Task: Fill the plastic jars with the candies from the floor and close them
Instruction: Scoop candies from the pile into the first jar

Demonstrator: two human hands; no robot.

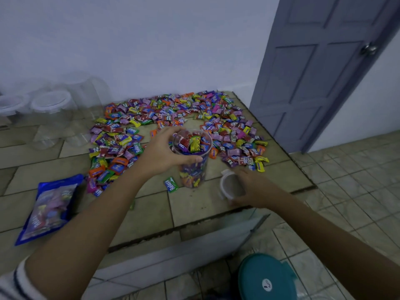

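Note:
A clear plastic jar (193, 167) stands upright on the raised tiled floor, filled to its rim with wrapped candies. My left hand (164, 152) grips it near the top, fingers curled round its wall. To its right my right hand (251, 187) holds a white jar lid (229, 186) just above the tiles, tilted so its inside faces me. A wide spread of colourful wrapped candies (164, 118) covers the floor behind and on both sides of the jar. One green candy (171, 184) lies alone by the jar's base.
Several empty clear jars with white lids (52, 109) stand at the back left by the wall. A blue candy bag (47, 206) lies at the left. A teal round stool (266, 278) sits below the step (173, 247). A grey door (320, 68) is at the right.

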